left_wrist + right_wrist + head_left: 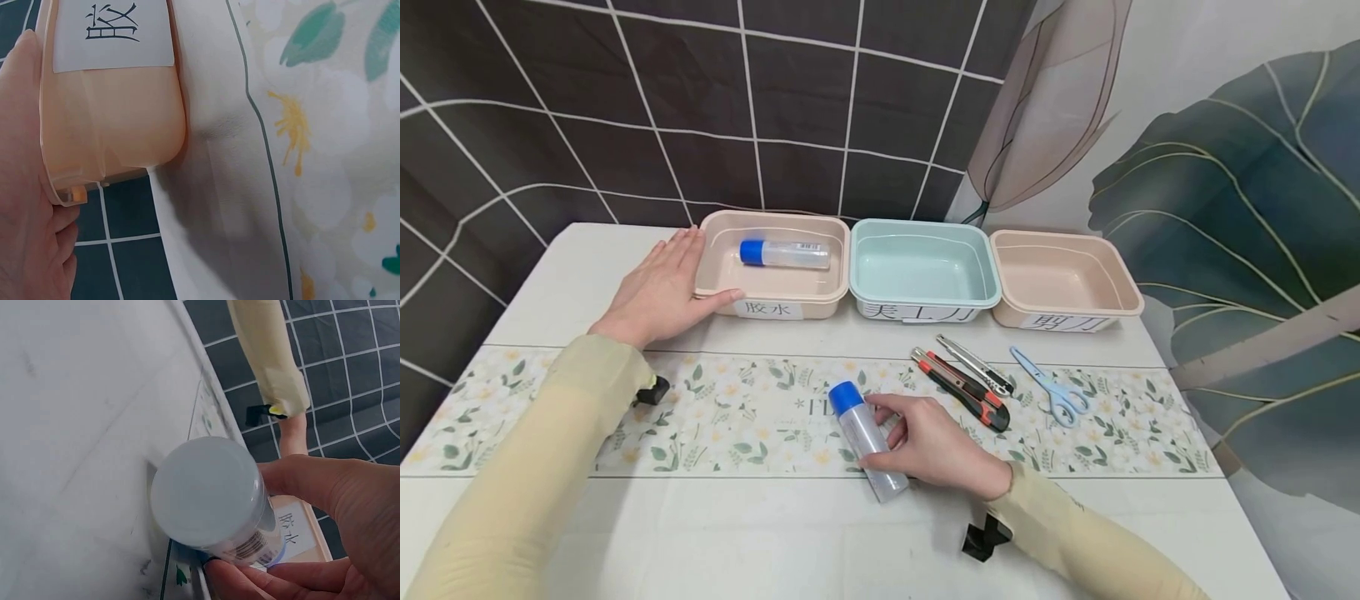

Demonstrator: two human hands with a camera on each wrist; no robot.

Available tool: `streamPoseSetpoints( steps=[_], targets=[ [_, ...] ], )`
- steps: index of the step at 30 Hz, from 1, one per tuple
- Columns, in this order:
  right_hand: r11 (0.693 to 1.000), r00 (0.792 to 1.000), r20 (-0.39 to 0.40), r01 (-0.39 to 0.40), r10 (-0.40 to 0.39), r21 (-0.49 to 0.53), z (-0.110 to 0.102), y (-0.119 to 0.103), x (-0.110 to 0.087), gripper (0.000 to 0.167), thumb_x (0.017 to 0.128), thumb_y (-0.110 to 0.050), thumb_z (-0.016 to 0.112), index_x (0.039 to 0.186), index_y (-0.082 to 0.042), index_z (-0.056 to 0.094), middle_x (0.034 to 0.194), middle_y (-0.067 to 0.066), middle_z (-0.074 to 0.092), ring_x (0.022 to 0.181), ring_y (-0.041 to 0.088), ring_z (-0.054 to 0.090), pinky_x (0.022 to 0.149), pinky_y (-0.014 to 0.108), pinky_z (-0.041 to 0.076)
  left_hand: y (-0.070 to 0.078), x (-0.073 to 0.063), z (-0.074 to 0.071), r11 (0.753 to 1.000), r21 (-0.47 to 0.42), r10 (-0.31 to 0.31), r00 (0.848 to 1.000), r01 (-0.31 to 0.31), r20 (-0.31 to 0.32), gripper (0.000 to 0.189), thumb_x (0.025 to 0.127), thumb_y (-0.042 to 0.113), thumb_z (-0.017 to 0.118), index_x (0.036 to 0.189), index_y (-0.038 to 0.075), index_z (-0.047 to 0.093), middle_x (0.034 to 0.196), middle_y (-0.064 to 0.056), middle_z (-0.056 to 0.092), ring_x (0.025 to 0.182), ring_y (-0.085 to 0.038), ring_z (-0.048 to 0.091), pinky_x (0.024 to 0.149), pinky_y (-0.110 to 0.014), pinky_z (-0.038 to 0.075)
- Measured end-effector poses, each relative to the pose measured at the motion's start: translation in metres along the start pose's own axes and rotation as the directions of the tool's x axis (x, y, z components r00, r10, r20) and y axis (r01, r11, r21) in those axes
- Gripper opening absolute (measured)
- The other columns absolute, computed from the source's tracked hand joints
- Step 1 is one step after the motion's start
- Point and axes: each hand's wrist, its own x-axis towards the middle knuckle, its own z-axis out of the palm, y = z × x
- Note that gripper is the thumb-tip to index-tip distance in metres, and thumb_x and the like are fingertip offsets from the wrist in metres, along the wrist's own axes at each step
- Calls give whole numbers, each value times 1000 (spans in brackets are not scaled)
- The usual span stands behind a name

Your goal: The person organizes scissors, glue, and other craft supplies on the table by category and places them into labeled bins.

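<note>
My right hand (928, 442) grips a clear glue bottle (870, 446) with a blue cap, thumb on one side and fingers on the other, over the flowered strip. The bottle tilts, cap toward the bins; in the right wrist view the bottle's round base (206, 490) faces the camera. My left hand (662, 287) rests against the left end of a pink bin (772, 218), fingers straight along its side and thumb at the front rim. A second glue bottle (786, 254) lies inside that bin. The left wrist view shows the bin's labelled front (119, 119) beside my hand (22, 125).
To the right of the pink bin stand a light-blue bin (925, 302) and another pink bin (1067, 313), each with a paper label. Before them lie a silver utility knife (973, 364), a red-and-black utility knife (962, 387) and blue scissors (1052, 387). A dark tiled-pattern backdrop (700, 100) rises behind.
</note>
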Motion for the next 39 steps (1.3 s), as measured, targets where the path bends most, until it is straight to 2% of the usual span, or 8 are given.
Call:
streamPoseSetpoints(
  steps=[5,12,18,25,31,39],
  targets=[
    [1000,1000,-5,-6,6,-7,-1,1,0,74,75,-12,90,140,2,58,104,-1,67,74,7,65,62,25,58,0,-1,1,1000,-1,-2,1000,2,2,112,94,75,44,159,-8,7,164,-30,10,153,-41,7,124,-51,4],
    [1000,999,-50,-21,22,19,-4,3,1,65,73,-6,86,134,-1,65,104,1,67,76,11,64,64,27,58,0,-1,0,1000,-1,5,1000,-5,-7,112,94,75,45,159,-8,7,164,-30,11,153,-41,8,124,-51,4],
    [996,995,-96,-4,12,86,-12,4,2,63,76,-4,85,136,-4,64,96,3,68,78,13,66,65,27,60,-1,-1,-1,1000,-1,5,1000,-5,-10,112,94,75,45,159,-8,8,164,-30,12,153,-41,9,124,-51,4],
    [990,991,-137,24,-6,136,-27,-5,8,64,77,-1,85,138,-8,64,112,5,68,85,14,69,69,28,61,-2,-1,-1,1000,-2,10,1000,-10,-14,112,94,74,46,159,-9,8,164,-31,13,153,-41,9,124,-51,5],
    [987,973,-216,112,-84,118,-45,-16,23,65,77,2,84,138,-7,64,125,5,67,92,16,69,76,30,61,-2,-1,0,1000,-6,15,1000,-15,-19,111,94,74,46,159,-9,9,164,-31,13,153,-41,9,124,-50,4],
    [978,944,-273,205,-188,35,-69,-26,51,65,78,0,84,139,-5,63,124,8,68,93,19,69,79,36,61,-2,-1,0,1000,-8,21,1000,-21,-21,111,94,74,46,159,-9,10,163,-31,13,152,-41,10,124,-50,5]
  ],
)
